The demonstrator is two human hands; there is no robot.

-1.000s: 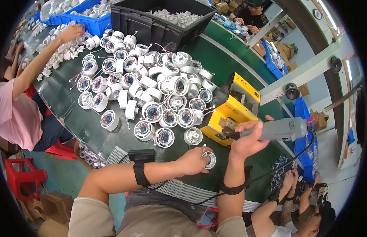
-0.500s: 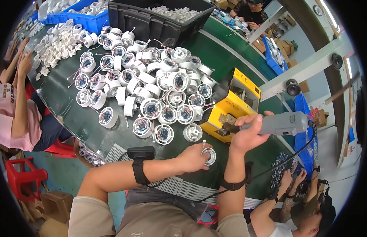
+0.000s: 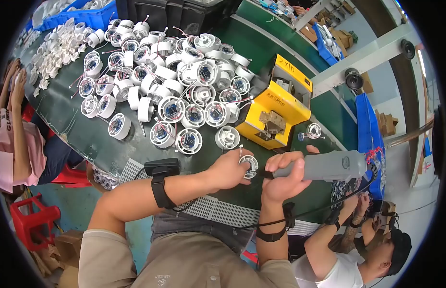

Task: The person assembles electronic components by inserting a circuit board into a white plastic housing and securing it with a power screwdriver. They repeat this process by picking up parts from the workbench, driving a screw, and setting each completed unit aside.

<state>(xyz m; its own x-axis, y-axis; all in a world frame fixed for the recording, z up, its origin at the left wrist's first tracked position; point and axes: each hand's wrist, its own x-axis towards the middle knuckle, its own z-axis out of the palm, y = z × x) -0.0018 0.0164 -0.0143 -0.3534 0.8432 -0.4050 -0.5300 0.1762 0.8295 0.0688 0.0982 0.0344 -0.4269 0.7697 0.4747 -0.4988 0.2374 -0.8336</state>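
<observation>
Now left fingers (image 3: 235,162) grip the white housing (image 3: 251,167), nine o'clock from the grey tool (image 3: 331,166) clasped by right fingers (image 3: 284,160).

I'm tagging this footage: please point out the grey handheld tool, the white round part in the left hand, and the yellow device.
Grey handheld tool (image 3: 334,166): head view, on its grey body.
White round part (image 3: 250,166): head view, on its camera-facing side.
Yellow device (image 3: 276,104): head view, on its yellow housing.

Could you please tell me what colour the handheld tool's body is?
The tool's body in the right hand is grey, clearest in the head view.
</observation>
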